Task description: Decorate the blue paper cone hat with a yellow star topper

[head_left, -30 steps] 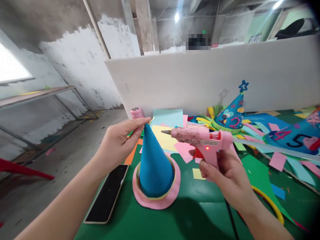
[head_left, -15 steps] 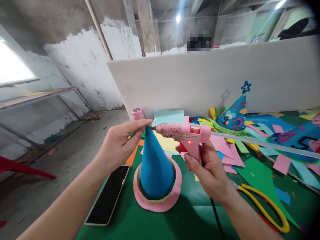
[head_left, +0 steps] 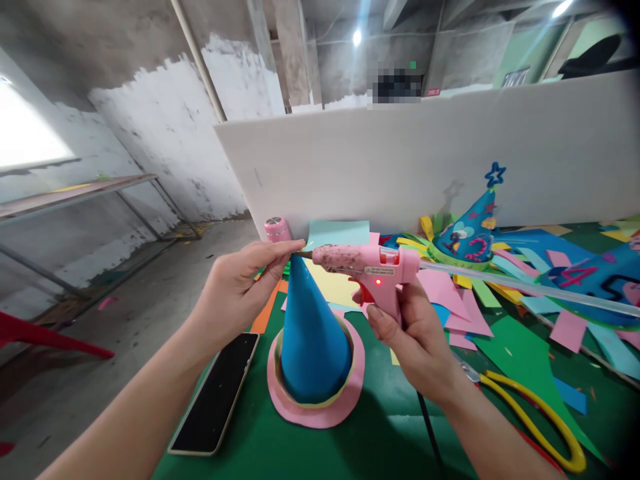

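A blue paper cone hat with a pink brim stands upright on the green table. My left hand pinches its tip between thumb and fingers. Wrapped round the handle of a pink hot glue gun, my right hand has a finger by the red trigger. The gun's nozzle points left and meets the cone's tip, close to my left fingertips. A red light glows on the gun, and a long clear glue stick sticks out of its back. My left fingers partly hide the very top of the cone.
A phone lies left of the hat. Yellow-handled scissors rest at the right. Behind are coloured paper scraps, a decorated cone hat with a star on top, and a pink cylindrical object. A white board stands along the table's back.
Hardly anything differs. The glue gun has shifted very slightly left at its back end, with its nozzle still at the cone's tip. My left hand keeps its pinch.
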`<control>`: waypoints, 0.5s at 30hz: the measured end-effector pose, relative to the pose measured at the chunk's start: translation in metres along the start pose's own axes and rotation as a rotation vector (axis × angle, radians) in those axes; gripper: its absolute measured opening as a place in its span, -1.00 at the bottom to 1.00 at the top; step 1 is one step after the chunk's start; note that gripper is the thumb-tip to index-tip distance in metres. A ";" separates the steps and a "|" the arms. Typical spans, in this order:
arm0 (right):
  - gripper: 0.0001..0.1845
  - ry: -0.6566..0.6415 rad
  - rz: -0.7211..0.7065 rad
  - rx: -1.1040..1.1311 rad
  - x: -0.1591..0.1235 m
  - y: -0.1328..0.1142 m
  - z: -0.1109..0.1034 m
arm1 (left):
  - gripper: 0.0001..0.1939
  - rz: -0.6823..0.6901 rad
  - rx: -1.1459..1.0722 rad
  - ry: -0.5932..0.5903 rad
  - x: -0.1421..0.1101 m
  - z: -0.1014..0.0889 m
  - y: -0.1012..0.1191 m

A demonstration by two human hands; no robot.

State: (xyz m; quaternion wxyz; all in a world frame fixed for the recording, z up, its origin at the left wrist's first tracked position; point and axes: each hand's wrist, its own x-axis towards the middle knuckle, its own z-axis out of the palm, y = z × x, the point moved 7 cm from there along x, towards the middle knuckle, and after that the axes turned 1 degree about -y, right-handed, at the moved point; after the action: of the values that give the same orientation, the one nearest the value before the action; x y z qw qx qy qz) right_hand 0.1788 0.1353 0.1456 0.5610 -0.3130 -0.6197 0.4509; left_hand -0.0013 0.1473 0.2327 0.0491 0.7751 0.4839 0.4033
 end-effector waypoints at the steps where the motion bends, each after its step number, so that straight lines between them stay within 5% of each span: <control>1: -0.65 -0.002 -0.003 0.005 0.000 0.000 0.000 | -0.71 -0.001 -0.003 -0.001 0.000 0.000 0.000; 15: -0.64 -0.003 0.033 0.056 -0.002 0.001 0.001 | -0.69 0.006 0.004 -0.022 -0.001 -0.001 0.000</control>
State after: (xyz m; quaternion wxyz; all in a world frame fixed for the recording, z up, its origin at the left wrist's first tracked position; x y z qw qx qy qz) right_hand 0.1779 0.1340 0.1435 0.5612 -0.3068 -0.6022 0.4777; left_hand -0.0017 0.1462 0.2329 0.0516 0.7810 0.4818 0.3940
